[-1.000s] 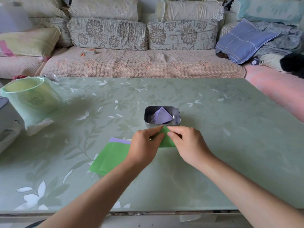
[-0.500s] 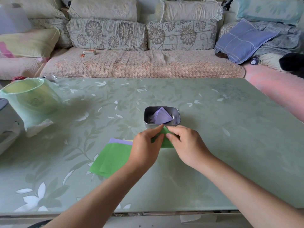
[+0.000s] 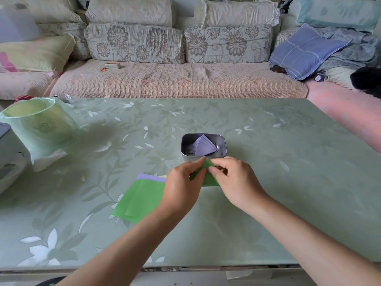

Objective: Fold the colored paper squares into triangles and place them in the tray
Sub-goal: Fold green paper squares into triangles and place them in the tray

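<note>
Green floral desk carries everything. Stack of paper squares, green on top with a purple edge showing, lies flat left of centre. Left hand and right hand each pinch a partly folded green sheet just in front of the metal tray. Purple triangles lie inside the tray.

bench: pale green glossy top, white leaf print, in front of sofa | sofa: pink quilted seat cover | floral cushions: along sofa back | blue checked pillow: sofa right end | yellow pillow: sofa left end | small box: on sofa seat | light: soft, even
</note>
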A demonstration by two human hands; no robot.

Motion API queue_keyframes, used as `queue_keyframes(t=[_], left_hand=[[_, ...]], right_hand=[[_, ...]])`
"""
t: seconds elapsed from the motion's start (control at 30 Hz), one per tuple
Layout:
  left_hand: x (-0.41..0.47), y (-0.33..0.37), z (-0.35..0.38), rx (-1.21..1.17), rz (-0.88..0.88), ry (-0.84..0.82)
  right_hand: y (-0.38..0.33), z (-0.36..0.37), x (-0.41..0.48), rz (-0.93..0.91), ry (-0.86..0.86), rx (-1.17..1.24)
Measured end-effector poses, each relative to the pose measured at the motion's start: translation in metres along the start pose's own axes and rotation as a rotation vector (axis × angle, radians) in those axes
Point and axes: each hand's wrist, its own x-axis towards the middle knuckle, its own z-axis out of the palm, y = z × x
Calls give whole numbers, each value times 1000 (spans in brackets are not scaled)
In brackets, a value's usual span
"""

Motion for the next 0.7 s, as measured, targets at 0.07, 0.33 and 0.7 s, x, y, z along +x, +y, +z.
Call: queue_keyframes(t=[0.07, 0.33, 0.7], left_hand=[[0, 0, 0, 31, -9, -21], [4, -12, -9, 172, -85, -272], [-3, -22, -23, 388, 356, -396]], right_hand=[[0, -2, 2, 87, -26, 29], [13, 7, 6, 297, -275, 19], [0, 13, 5, 219, -323, -309]])
